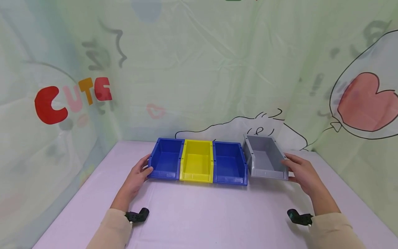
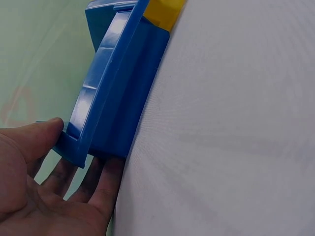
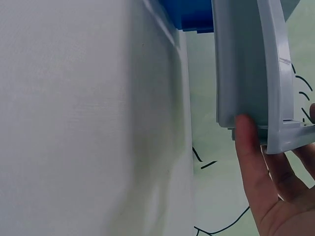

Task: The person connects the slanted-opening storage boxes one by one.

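Observation:
Three open-front plastic bins stand side by side on the table: a left blue bin [image 1: 167,157], a yellow bin [image 1: 196,162] and a second blue bin [image 1: 229,160]. My left hand [image 1: 136,178] grips the outer wall of the left blue bin, its thumb [image 2: 47,135] at the front rim and its fingers against the outside. On the right, my right hand [image 1: 306,174] holds a grey bin [image 1: 265,155] by its right wall. In the right wrist view that bin hangs off the tabletop, fingertips at its underside. Its left edge meets the second blue bin in the head view.
A pale cloth covers the table [image 1: 214,214]. Behind and at both sides hang printed curtains [image 1: 199,79], close to the backs of the bins. Each wrist carries a small black camera, the left camera [image 1: 138,216] and the right camera [image 1: 299,218].

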A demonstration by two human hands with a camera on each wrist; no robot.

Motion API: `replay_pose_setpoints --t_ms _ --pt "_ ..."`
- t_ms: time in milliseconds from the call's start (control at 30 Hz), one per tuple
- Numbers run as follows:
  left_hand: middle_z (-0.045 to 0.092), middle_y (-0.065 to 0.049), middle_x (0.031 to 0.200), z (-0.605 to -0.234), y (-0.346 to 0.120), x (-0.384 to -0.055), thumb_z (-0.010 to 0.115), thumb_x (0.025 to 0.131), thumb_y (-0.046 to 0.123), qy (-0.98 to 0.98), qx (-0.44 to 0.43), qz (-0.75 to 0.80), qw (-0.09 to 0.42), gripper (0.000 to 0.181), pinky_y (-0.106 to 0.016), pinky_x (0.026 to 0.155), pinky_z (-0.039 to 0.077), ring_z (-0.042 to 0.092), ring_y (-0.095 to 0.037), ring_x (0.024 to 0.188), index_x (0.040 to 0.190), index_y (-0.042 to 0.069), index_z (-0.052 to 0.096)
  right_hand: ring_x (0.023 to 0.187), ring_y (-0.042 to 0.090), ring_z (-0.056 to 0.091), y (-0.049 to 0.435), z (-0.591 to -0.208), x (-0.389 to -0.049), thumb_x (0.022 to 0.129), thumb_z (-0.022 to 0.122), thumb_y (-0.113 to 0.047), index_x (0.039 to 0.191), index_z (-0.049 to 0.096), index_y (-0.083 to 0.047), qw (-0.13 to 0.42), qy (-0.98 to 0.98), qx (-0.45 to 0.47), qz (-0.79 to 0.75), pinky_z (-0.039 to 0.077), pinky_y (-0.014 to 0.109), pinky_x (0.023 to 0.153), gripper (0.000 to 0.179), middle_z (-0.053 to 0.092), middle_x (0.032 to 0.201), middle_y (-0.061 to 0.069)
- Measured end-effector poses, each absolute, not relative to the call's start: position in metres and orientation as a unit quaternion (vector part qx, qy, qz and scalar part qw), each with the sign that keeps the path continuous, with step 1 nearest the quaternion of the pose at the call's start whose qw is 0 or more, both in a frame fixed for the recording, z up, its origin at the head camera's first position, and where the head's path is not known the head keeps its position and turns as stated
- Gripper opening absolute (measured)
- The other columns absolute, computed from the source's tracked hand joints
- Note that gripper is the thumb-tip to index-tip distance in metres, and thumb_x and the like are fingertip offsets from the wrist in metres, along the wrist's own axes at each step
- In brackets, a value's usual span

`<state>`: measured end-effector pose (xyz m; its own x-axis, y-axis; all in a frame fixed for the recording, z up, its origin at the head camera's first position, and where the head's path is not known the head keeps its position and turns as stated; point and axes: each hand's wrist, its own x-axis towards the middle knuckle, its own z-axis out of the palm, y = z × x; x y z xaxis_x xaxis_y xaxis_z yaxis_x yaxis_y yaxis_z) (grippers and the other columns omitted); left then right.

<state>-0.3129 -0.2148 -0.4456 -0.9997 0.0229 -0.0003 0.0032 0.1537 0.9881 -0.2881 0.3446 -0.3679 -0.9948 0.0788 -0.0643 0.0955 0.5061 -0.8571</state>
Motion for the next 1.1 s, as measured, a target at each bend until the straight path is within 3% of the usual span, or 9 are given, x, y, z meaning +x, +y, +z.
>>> replay_pose_setpoints --t_ms 200,500,767,1100 --pt "0.025 -0.018 0.170 -0.446 -0.213 -0.312 0.050 0.109 0.008 0.760 0.007 0.649 0.009 0.060 -0.056 0.124 0.031 0.026 -0.042 0.156 0.164 0.021 0.030 0.139 0.050 0.043 0.343 -0.368 -0.286 0.110 0.040 -0.039 0.163 0.023 -0.003 0.001 0.874 0.046 -0.484 0.061 0.040 0.088 0.067 0.028 0.163 0.034" --pt "0.025 -0.017 0.169 -0.446 -0.214 -0.312 0.049 0.109 0.008 0.762 0.008 0.648 0.009 0.060 -0.056 0.124 0.030 0.026 -0.042 0.156 0.164 0.022 0.030 0.136 0.057 0.043 0.336 -0.363 -0.284 0.111 0.039 -0.038 0.162 0.022 0.003 -0.018 0.908 0.025 -0.418 0.057 0.058 0.098 0.067 0.028 0.159 0.039" --pt "0.024 -0.018 0.170 -0.444 -0.214 -0.312 0.048 0.109 0.008 0.762 0.008 0.647 0.011 0.060 -0.056 0.124 0.030 0.025 -0.042 0.156 0.164 0.021 0.029 0.120 0.053 0.054 0.335 -0.359 -0.283 0.111 0.040 -0.036 0.159 0.023 0.008 -0.030 0.935 0.003 -0.354 0.061 0.052 0.089 0.067 0.040 0.145 0.042" --pt "0.024 -0.018 0.170 -0.444 -0.214 -0.312 0.048 0.109 0.008 0.758 0.010 0.653 0.010 0.059 -0.056 0.124 0.031 0.025 -0.042 0.156 0.164 0.020 0.029 0.129 0.059 0.046 0.332 -0.365 -0.285 0.110 0.042 -0.042 0.160 0.017 0.010 -0.042 0.941 0.006 -0.336 0.052 0.066 0.098 0.076 0.034 0.151 0.042"
